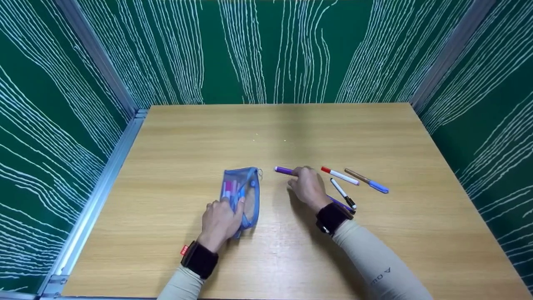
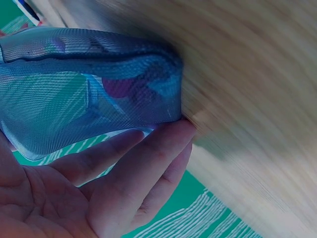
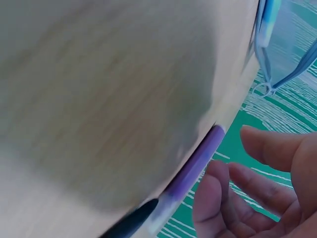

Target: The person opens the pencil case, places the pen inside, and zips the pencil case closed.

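Observation:
A blue mesh pencil case (image 1: 255,200) lies left of the table's middle, with several markers showing through its side. My left hand (image 1: 221,218) grips its near end, thumb on the right side and fingers on the left. In the left wrist view, fingertips (image 2: 185,130) meet the mesh by the tabletop. Over on the right, my right hand (image 1: 309,186) is at a purple marker (image 1: 284,170) lying on the wood. The right wrist view shows the thumb (image 3: 262,146) apart from the fingers, which are close beside the purple marker; whether they touch it is unclear.
Right of my right hand lie a red-capped white marker (image 1: 339,176), a brown marker with a blue cap (image 1: 378,186) and a black-and-white marker (image 1: 342,192). A dark blue pen (image 1: 338,202) is partly hidden by my wrist. Green panels with white lines (image 1: 270,54) enclose the wooden table (image 1: 187,137).

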Demonstrator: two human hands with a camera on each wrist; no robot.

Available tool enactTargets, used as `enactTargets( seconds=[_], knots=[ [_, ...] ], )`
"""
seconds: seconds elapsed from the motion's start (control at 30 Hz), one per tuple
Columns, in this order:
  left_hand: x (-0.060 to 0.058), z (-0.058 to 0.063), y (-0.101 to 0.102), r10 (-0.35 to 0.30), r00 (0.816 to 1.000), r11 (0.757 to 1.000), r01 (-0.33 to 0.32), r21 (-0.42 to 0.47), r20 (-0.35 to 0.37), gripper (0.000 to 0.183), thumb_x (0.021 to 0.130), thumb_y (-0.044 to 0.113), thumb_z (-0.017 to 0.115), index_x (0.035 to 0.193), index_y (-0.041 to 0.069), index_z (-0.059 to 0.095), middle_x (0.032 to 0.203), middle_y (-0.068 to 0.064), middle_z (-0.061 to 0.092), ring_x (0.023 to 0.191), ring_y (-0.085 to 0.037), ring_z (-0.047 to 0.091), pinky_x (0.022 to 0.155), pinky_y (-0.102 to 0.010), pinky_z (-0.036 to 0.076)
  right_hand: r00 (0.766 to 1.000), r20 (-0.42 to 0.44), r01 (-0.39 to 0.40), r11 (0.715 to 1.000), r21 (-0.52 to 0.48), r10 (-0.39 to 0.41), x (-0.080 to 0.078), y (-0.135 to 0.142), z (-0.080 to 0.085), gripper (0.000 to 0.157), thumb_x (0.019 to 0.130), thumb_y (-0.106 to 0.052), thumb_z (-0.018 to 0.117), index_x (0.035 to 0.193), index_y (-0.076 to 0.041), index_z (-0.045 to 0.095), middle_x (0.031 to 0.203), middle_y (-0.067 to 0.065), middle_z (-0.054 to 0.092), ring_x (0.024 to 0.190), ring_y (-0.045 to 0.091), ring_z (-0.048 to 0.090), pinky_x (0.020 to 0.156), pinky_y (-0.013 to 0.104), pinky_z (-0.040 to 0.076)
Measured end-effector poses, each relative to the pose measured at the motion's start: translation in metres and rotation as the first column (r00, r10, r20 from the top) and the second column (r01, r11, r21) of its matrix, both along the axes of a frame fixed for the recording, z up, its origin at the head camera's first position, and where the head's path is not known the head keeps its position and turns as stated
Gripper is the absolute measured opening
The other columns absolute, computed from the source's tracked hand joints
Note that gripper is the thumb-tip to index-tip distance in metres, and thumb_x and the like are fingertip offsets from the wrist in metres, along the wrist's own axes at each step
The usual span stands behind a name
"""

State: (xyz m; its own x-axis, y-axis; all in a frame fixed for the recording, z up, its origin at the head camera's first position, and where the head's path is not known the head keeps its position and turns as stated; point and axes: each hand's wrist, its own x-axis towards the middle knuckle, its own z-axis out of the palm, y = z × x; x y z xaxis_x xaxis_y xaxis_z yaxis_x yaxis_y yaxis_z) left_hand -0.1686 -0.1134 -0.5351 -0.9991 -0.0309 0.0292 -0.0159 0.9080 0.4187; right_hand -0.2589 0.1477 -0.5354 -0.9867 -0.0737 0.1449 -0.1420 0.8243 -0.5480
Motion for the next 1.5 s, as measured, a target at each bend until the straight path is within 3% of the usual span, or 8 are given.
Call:
enactTargets(
  seconds=[0.3,0.6,0.83,1.07,1.27,1.5],
  knots=[
    [0.0,-0.001,0.001,-0.006,1.0,1.0,0.006,0.0,-0.028,0.062,0.105,0.053,0.043,0.097,-0.005,0.066,0.087,-0.022,0.064,0.081,-0.035,0.062,0.068,-0.048,0.053,1.0,-0.009,0.008,0.983,0.181,-0.006,-0.011,0.011,-0.001,0.02,0.084,-0.014,0.082,0.101,-0.006,0.074,0.09,0.013,0.064,0.082,0.035,0.067,0.071,0.05,0.056],
    [0.0,0.001,0.002,-0.001,1.0,1.0,0.001,0.003,0.01,0.065,0.105,0.056,0.04,0.103,-0.004,0.066,0.09,-0.021,0.063,0.082,-0.033,0.061,0.071,-0.047,0.053,1.0,-0.016,-0.005,0.964,0.265,0.01,-0.015,0.017,-0.007,0.015,0.086,-0.013,0.08,0.094,-0.003,0.072,0.087,0.015,0.065,0.079,0.036,0.068,0.068,0.05,0.056],
    [-0.001,0.003,0.002,-0.004,1.0,1.0,0.003,0.01,0.022,0.063,0.105,0.055,0.04,0.101,-0.002,0.065,0.088,-0.02,0.062,0.081,-0.032,0.06,0.071,-0.046,0.053,1.0,-0.023,0.003,0.973,0.229,0.002,-0.018,0.018,-0.01,0.003,0.088,-0.003,0.071,0.086,-0.002,0.07,0.083,0.015,0.064,0.075,0.036,0.067,0.066,0.05,0.056],
    [-0.001,0.002,0.001,-0.001,0.999,1.0,0.0,0.012,0.034,0.061,0.105,0.056,0.04,0.098,0.0,0.064,0.088,-0.018,0.061,0.08,-0.03,0.059,0.07,-0.045,0.052,0.999,-0.051,0.015,0.985,0.172,-0.006,-0.02,0.017,-0.012,0.012,0.085,0.005,0.064,0.076,-0.003,0.069,0.079,0.017,0.066,0.074,0.037,0.067,0.065,0.05,0.055],
    [-0.001,-0.002,0.0,-0.005,0.999,1.0,0.005,0.009,-0.033,0.057,0.104,0.053,0.044,0.09,0.001,0.063,0.083,-0.018,0.061,0.076,-0.032,0.06,0.066,-0.047,0.052,0.998,-0.064,0.016,0.989,0.144,-0.007,-0.02,0.016,-0.013,0.019,0.085,0.007,0.06,0.07,-0.002,0.067,0.078,0.019,0.065,0.072,0.041,0.068,0.063,0.053,0.055],
    [-0.001,-0.003,0.0,0.001,1.0,1.0,-0.001,0.008,-0.02,0.059,0.105,0.054,0.042,0.091,0.001,0.063,0.083,-0.018,0.061,0.077,-0.032,0.059,0.067,-0.047,0.052,0.997,-0.075,0.02,0.99,0.137,-0.01,-0.019,0.015,-0.013,0.015,0.084,0.007,0.062,0.074,0.0,0.069,0.079,0.019,0.065,0.073,0.041,0.068,0.064,0.052,0.056]
  ],
)
